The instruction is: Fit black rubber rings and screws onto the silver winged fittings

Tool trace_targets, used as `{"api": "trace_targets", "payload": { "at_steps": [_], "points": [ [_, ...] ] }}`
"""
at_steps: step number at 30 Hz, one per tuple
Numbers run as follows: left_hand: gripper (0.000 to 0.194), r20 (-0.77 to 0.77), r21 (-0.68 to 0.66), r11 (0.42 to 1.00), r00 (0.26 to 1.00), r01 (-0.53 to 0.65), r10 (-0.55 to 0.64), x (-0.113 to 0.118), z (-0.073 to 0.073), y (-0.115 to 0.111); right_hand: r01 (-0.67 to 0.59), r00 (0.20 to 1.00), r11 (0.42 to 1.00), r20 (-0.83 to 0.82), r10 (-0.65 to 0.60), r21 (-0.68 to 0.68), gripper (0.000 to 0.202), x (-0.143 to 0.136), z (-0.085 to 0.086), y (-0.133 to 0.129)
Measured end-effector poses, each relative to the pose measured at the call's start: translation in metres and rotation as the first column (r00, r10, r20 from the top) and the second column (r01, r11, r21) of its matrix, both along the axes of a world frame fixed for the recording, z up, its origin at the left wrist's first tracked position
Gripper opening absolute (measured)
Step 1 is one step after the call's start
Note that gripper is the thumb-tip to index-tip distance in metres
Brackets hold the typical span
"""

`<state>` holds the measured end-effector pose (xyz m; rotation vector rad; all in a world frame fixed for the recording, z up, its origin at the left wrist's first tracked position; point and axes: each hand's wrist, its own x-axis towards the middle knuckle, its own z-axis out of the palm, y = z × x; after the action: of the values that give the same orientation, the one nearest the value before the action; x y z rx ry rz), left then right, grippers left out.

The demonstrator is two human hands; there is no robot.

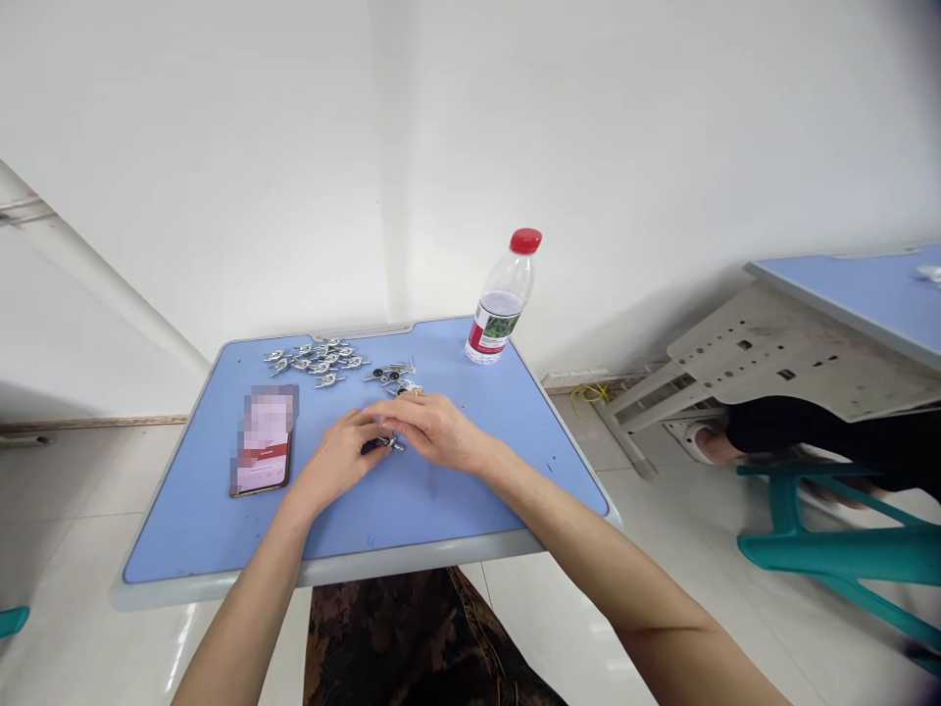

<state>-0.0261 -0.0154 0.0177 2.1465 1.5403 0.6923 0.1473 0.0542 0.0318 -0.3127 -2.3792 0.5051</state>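
Over the middle of the blue desk, my left hand (342, 456) and my right hand (437, 431) meet at the fingertips. The left thumb and fingers are closed on a small silver metal part (398, 446) with something dark beside it. My right fingers curl over the left fingertips, closed, and what they grip is hidden behind them. Just beyond the hands lie loose metal pieces with round black knobs (378, 374), partly covered by the right hand. Farther back on the left is a pile of silver metal parts (321, 361) with thin prongs.
A phone (265, 441) with its screen lit lies left of my hands. At the back right corner of the desk (456, 510) stands a clear bottle (502, 304) with a red cap. To the right are another desk (845, 304), a teal stool (845, 549) and a person's leg.
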Motion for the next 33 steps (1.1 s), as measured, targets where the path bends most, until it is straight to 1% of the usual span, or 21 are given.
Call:
{"api": "trace_targets", "payload": {
  "at_steps": [2, 5, 8, 11, 14, 17, 20, 22, 24, 27, 30, 33],
  "points": [
    [0.019, -0.002, 0.012, 1.000, 1.000, 0.014, -0.014, 0.000, 0.000, 0.000, 0.002, 1.000, 1.000, -0.030, -0.003, -0.020, 0.022, -0.003, -0.002, -0.001],
    [0.016, -0.015, 0.007, 1.000, 1.000, 0.009, -0.008, -0.001, -0.002, 0.001, 0.073, 0.996, 0.996, -0.046, -0.075, -0.046, 0.014, -0.006, -0.003, -0.004],
    [0.015, -0.023, -0.007, 1.000, 1.000, -0.004, 0.004, -0.002, -0.003, 0.002, 0.161, 0.986, 0.985, -0.025, -0.163, -0.059, 0.012, -0.009, -0.004, -0.007],
    [0.017, -0.013, -0.017, 1.000, 1.000, 0.012, -0.012, -0.002, -0.003, 0.002, 0.203, 0.978, 0.976, -0.027, -0.206, -0.079, 0.012, -0.011, -0.006, -0.005],
    [0.016, 0.016, -0.021, 0.999, 0.999, 0.048, -0.047, -0.002, -0.004, 0.002, 0.192, 0.981, 0.979, -0.017, -0.194, -0.067, 0.015, -0.010, -0.006, -0.001],
    [0.014, 0.039, -0.027, 0.998, 0.998, 0.058, -0.057, -0.001, -0.005, 0.001, 0.133, 0.991, 0.990, 0.016, -0.132, -0.052, 0.020, -0.004, -0.001, 0.003],
    [0.014, 0.032, -0.024, 0.998, 0.998, 0.059, -0.058, 0.000, -0.005, 0.001, 0.031, 0.999, 0.995, 0.035, -0.028, -0.093, 0.025, 0.004, 0.007, 0.006],
    [0.013, 0.027, -0.023, 0.998, 0.998, 0.059, -0.058, 0.000, -0.004, 0.002, 0.018, 1.000, 0.993, 0.027, -0.015, -0.114, 0.024, 0.008, 0.010, 0.006],
    [0.013, 0.030, -0.024, 0.998, 0.998, 0.060, -0.060, 0.000, -0.004, 0.002, 0.034, 0.999, 0.993, 0.008, -0.034, -0.112, 0.020, 0.009, 0.011, 0.007],
    [0.012, 0.033, -0.027, 0.998, 0.998, 0.059, -0.059, 0.001, -0.004, 0.002, 0.092, 0.996, 0.993, -0.005, -0.093, -0.071, 0.013, 0.007, 0.008, 0.006],
    [0.013, 0.034, -0.037, 0.998, 0.998, 0.051, -0.050, 0.001, -0.005, 0.001, 0.145, 0.989, 0.989, 0.015, -0.145, -0.039, 0.009, 0.004, 0.004, 0.002],
    [0.015, 0.036, -0.044, 0.998, 0.999, 0.036, -0.034, 0.001, -0.006, 0.001, 0.184, 0.981, 0.982, 0.066, -0.181, -0.033, 0.010, 0.000, 0.000, -0.003]
  ]
}}
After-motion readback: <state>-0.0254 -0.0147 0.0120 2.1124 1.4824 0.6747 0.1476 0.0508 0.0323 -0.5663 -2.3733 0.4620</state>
